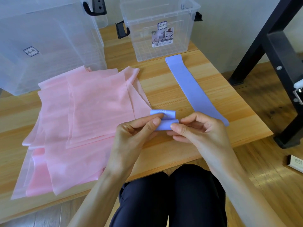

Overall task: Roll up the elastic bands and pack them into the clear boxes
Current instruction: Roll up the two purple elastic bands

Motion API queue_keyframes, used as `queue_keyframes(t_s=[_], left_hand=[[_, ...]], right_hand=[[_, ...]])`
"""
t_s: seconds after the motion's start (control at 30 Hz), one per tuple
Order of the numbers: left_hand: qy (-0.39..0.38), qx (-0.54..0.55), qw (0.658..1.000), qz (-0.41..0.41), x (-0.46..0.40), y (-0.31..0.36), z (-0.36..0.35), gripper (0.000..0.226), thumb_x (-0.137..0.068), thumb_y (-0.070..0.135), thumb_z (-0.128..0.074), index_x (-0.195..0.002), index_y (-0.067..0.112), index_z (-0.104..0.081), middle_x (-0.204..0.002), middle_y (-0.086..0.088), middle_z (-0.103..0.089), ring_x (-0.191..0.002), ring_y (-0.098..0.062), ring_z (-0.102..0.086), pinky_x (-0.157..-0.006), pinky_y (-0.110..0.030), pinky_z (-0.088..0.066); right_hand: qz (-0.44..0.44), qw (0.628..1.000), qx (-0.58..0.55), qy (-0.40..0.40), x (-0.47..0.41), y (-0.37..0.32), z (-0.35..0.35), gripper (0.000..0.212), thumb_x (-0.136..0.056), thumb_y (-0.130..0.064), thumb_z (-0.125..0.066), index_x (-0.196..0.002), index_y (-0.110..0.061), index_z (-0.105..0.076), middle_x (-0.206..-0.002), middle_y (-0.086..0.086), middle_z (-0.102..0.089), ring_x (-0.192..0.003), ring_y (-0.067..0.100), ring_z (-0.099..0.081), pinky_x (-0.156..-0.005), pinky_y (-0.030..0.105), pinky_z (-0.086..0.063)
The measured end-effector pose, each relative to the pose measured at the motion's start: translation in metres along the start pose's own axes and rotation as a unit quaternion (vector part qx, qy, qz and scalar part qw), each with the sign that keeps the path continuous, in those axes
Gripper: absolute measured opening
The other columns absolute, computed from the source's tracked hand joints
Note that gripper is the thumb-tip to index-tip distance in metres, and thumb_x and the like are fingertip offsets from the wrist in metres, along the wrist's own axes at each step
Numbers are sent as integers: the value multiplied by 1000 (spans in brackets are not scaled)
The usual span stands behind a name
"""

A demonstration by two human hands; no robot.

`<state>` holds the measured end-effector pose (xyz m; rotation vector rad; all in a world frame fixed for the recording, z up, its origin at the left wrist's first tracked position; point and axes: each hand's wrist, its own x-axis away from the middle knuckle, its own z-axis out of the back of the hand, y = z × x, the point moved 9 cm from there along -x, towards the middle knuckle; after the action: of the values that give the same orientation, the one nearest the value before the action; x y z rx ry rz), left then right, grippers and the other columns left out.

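Wooden table (180,95) holds two clear boxes (160,30) at the back, open-topped and within reach for packing. Both the left hand (131,133) and right hand (198,128) pinch a small purple band (165,124), curling it tight just above the table edge; a longer purple band (193,86) and pink bands (85,112) lie flat, waiting

Table (205,99): two storage boxes at back — large (49,46) left, small (161,31) right; sheets (85,115) before the large one, flat band (193,89) right.
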<state>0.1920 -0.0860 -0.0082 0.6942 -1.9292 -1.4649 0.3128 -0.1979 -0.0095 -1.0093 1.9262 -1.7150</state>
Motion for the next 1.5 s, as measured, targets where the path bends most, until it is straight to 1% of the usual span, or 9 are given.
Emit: queue_keyframes(t_s=[0.3, 0.4, 0.53, 0.7, 0.83, 0.97, 1.13, 1.27, 1.5], left_hand=[[-24, -51, 998, 7, 0, 1, 0, 23, -82, 23, -66, -100, 17, -77, -99, 2, -78, -98, -9, -72, -78, -18, -56], [-43, -75, 996, -1, 0, 1, -4, 18, -90, 15, -62, -103, 17, -75, -101, 6, -77, -99, -7, -72, -78, -20, -57], [-33, -104, 993, -43, 0, 7, -5, 20, -85, 23, -64, -102, 22, -74, -98, 5, -78, -97, -10, -73, -82, -24, -58], [-27, -105, 993, -53, -4, 9, -3, 37, -87, 23, -64, -124, 21, -62, -95, -1, -78, -95, -13, -74, -77, -22, -57], [-27, -102, 993, -49, -5, 11, -2, 26, -90, 23, -62, -115, 19, -67, -96, 1, -78, -94, -12, -73, -76, -21, -57], [-53, -117, 990, -54, -8, 14, -3, 33, -80, 26, -69, -112, 17, -69, -100, 3, -77, -95, -9, -72, -83, -19, -54], [-95, -135, 984, -61, -22, 23, -10, 36, -82, 21, -68, -118, 19, -65, -99, 0, -75, -96, -19, -72, -90, -28, -56], [-108, -150, 980, -68, -42, 35, -17, 43, -82, 25, -72, -123, 22, -60, -100, -2, -75, -97, -20, -72, -87, -26, -56], [-105, -47, 992, 59, -83, 16, -17, 53, -75, 24, -78, -123, 10, -63, -114, -6, -74, -107, -17, -70, -93, -26, -55]], right_hand=[[-10, 999, 22, -29, 1, 2, -5, 30, -80, -14, -75, -108, -11, -68, -88, 11, -75, -78, 24, -75, -68, 29, -61], [-11, 999, 17, -36, 2, 2, -6, 23, -80, -10, -75, -103, -8, -73, -91, 7, -75, -84, 22, -75, -70, 26, -60], [-28, 999, 13, -18, 0, 6, -3, 10, -83, -5, -74, -93, -4, -72, -86, 12, -75, -76, 25, -76, -67, 26, -61], [-7, 999, 34, -30, 1, 2, -5, 13, -81, -9, -76, -94, -11, -73, -90, 7, -77, -82, 21, -75, -72, 21, -58], [16, 998, 41, -43, 1, -3, -7, 16, -79, -7, -77, -94, -12, -75, -88, 6, -77, -83, 23, -75, -72, 20, -57], [13, 999, 35, -37, -4, -5, -4, 8, -82, -8, -75, -90, -9, -74, -86, 7, -76, -82, 21, -75, -70, 22, -59], [30, 975, 199, -95, -21, -19, -10, 7, -78, -17, -81, -81, -17, -74, -79, -1, -75, -75, 8, -68, -74, 19, -51], [52, 962, 240, -121, -40, -34, -14, 7, -81, -16, -79, -87, -19, -77, -81, -5, -77, -80, 9, -71, -78, 17, -51], [63, 977, 194, -67, -85, -48, -7, 7, -81, -12, -78, -87, -14, -78, -82, 1, -78, -76, 10, -72, -74, 20, -57]])
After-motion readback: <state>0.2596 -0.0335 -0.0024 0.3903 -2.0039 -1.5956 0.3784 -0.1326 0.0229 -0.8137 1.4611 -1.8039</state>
